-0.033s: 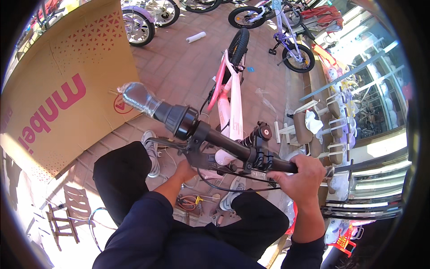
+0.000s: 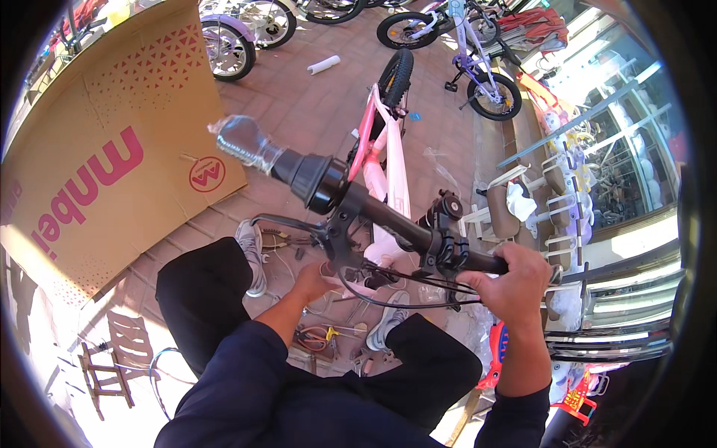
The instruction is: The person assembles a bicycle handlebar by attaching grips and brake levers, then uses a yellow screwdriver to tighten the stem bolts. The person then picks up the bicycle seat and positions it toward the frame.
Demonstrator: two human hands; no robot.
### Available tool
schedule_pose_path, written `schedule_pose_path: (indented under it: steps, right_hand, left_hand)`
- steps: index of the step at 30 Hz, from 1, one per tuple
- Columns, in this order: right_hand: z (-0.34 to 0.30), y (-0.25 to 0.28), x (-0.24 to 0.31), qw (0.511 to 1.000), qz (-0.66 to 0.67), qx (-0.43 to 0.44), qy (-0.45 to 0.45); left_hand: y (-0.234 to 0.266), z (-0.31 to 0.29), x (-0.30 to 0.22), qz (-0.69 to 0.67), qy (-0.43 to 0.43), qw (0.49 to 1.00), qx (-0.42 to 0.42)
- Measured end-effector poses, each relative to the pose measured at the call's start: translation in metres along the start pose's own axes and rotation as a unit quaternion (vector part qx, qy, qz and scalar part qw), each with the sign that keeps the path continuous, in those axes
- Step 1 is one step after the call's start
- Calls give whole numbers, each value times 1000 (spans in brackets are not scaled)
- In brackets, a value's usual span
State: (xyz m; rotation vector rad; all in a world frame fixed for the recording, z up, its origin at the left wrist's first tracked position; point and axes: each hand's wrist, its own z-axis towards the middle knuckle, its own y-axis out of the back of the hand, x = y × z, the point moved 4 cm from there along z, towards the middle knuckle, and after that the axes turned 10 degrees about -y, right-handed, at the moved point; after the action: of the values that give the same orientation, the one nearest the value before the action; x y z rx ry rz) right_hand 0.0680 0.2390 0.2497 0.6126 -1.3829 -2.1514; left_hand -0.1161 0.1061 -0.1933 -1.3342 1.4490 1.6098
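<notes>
A pink bicycle [image 2: 393, 168] stretches away from me, its knobby rear wheel [image 2: 396, 77] at the far end. My right hand [image 2: 513, 286] is closed round the right end of its black handlebar [image 2: 388, 222]. Clear film covers the left grip [image 2: 246, 142], and a black brake lever [image 2: 287, 222] juts out below it. Under the bar, my left hand [image 2: 312, 282] is closed at a pink part at the bicycle's front; its fingertips are partly hidden. Black cables [image 2: 388, 302] loop beneath the stem [image 2: 441, 254].
A large cardboard box [image 2: 104, 179] stands at left. Pliers [image 2: 321, 337] and other tools lie between my shoes. A purple bicycle [image 2: 478, 67] is parked far right, before shop windows [image 2: 635, 149]. Child seats [image 2: 508, 213] line the right side. A white tube [image 2: 323, 65] lies on the paving.
The handlebar has shifted slightly right, and its left grip has swung a little, uncovering more of the box. My right hand has moved slightly right with it.
</notes>
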Motion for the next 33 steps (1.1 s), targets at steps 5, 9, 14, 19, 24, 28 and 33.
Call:
schedule_pose_path:
  steps: [5, 9, 14, 19, 24, 28, 33]
  right_hand:
    - [97, 49, -79, 992, 68, 9, -106]
    - [142, 70, -110, 979, 97, -21, -179]
    - [158, 33, -137, 949, 261, -108, -137]
    - [80, 2, -88, 882, 343, -313, -82]
    - [-43, -172, 0, 930, 337, 107, 105]
    - [-181, -371, 72, 824, 250, 494, 118]
    - [-293, -466, 195, 754, 305, 580, 42]
  left_hand:
    - [45, 35, -115, -64, -38, 997, -23]
    - [80, 70, -188, -57, -81, 995, 26]
    - [104, 94, -213, 12, -93, 995, -41]
    - [107, 97, -208, -16, -63, 998, -16]
    - [111, 100, -220, -35, -16, 999, 10]
    - [116, 104, -225, -34, 6, 999, 8]
    - [121, 108, -238, 10, 71, 997, 17]
